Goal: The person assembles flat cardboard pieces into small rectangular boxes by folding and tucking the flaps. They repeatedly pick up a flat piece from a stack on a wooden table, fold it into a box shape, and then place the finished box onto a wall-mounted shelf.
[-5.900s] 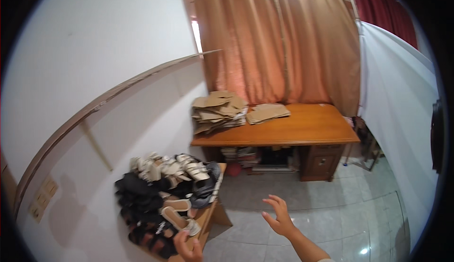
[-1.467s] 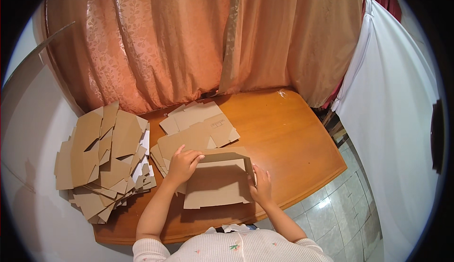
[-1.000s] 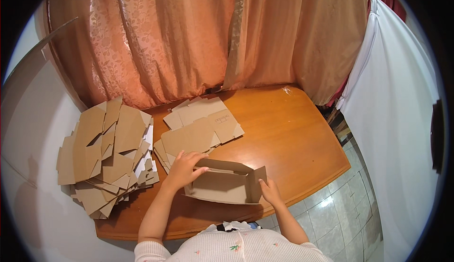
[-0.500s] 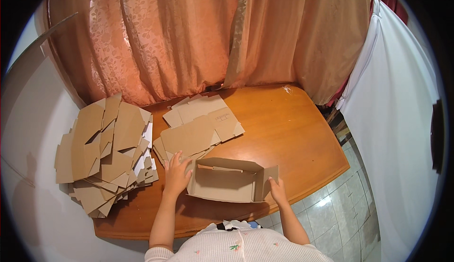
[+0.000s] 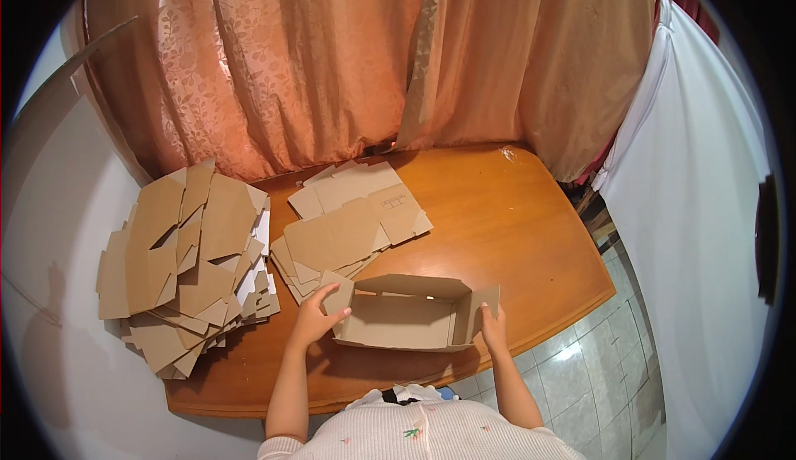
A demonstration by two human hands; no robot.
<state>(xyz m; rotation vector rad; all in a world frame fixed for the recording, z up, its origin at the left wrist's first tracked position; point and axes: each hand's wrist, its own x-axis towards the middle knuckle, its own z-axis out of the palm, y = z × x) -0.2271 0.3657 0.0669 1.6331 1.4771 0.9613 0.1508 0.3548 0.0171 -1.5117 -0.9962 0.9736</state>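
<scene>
A brown cardboard box (image 5: 401, 325) with an open top and raised walls stands between my hands, close to the table's near edge. My left hand (image 5: 313, 321) grips the outward-leaning flap at the box's left end, thumb on the inner side. At the other end, my right hand (image 5: 493, 329) pinches the right flap with the thumb in front; its other fingers are mostly hidden behind the cardboard. Just beyond the box lies a small stack of flat cardboard blanks (image 5: 331, 239), some with cut tabs.
A tall, untidy pile of flattened cardboard (image 5: 195, 248) covers the left end of the wooden table (image 5: 506, 228). Orange-brown curtains (image 5: 323, 53) hang behind it. To the right are a white cloth (image 5: 688, 145) and grey floor tiles (image 5: 572, 377).
The box has shifted slightly to the right with my right hand. My left hand's fingers have closed round the left flap, which now stands out more visibly.
</scene>
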